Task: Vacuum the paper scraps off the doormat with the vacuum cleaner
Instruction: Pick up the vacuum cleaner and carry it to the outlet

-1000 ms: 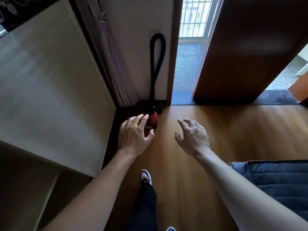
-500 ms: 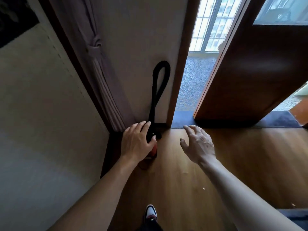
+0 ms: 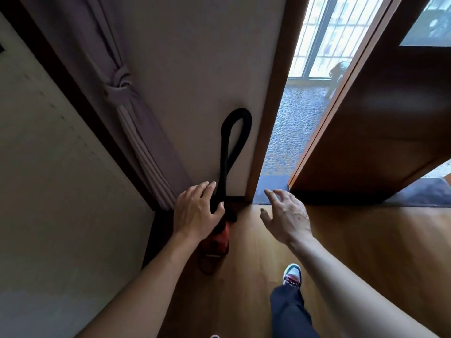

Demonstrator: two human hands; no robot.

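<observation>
A small red vacuum cleaner (image 3: 218,240) stands on the wooden floor in the corner, and its black hose (image 3: 235,132) loops up against the white wall. My left hand (image 3: 196,212) is over the top of the vacuum. Its fingers are stretched out to the left of the black tube and its thumb lies on the right side, so the tube runs between them. My right hand (image 3: 286,215) hovers in the air to the right with fingers spread, holding nothing. A dark mat (image 3: 419,195) lies along the door threshold at the right. No paper scraps show.
A tied grey curtain (image 3: 136,123) hangs left of the vacuum beside a pale cabinet side (image 3: 48,191). A brown door (image 3: 380,118) stands ajar, with a narrow gap to a pebbled balcony floor (image 3: 295,123). My shoe (image 3: 292,274) and dark trouser leg are on the floor below.
I have stepped closer to the corner. Both hands have risen toward the wall, and my left hand has moved from the red body up onto the black tube.
</observation>
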